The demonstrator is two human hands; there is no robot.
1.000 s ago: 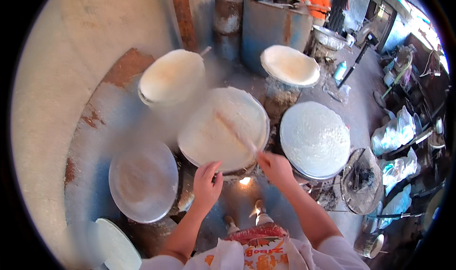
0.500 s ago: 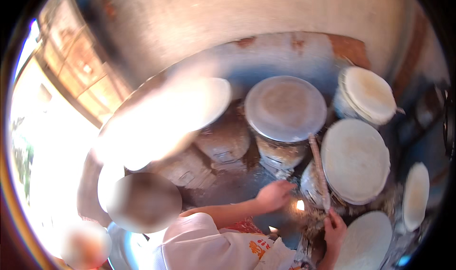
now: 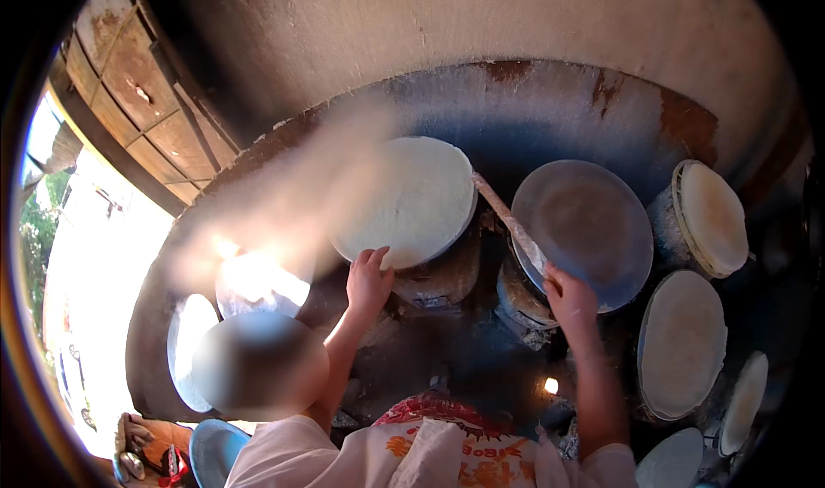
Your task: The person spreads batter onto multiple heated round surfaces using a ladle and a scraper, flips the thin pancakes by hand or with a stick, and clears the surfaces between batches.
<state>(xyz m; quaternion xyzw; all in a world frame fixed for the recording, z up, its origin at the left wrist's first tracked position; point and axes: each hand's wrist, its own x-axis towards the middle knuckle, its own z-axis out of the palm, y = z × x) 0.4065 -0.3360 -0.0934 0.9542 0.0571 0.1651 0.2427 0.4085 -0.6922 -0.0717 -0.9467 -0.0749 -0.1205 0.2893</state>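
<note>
First, back wall (image 3: 533,15): spanned the upper part of the frame, beige and stained.
Curved metal sheet (image 3: 550,84): ran in an arc below the back wall, blue-grey with rust patches, behind the round plates.
Brown panels (image 3: 142,101): stood at upper left, beside a brightly lit opening.
Dark plate (image 3: 593,230): lay right of centre on a drum-like base, its round grey-brown face exposed.
Pale plate (image 3: 421,196): lay at upper centre, its round top whitish; a blurred smear hid part of its left side.
Right-side plates (image 3: 683,346): four, pale-topped, were spread along the right side from mid-height to the bottom.
Blue basin (image 3: 210,454): showed in part at lower left.
Stick (image 3: 503,209): slanted between the pale plate and the dark plate, its whitish lower part crossing the dark plate's left edge. Upper end sat at the pale plate's right rim; contact could not be determined.
Right hand (image 3: 569,297): was closed around the stick's lower end, right of centre.
Left hand (image 3: 369,283): was half open, fingers slightly bent, nothing visibly gripped; fingertips overlapped the pale plate's lower rim, contact indeterminable.
Bright spot (image 3: 551,386): glowed below the dark plate.
</note>
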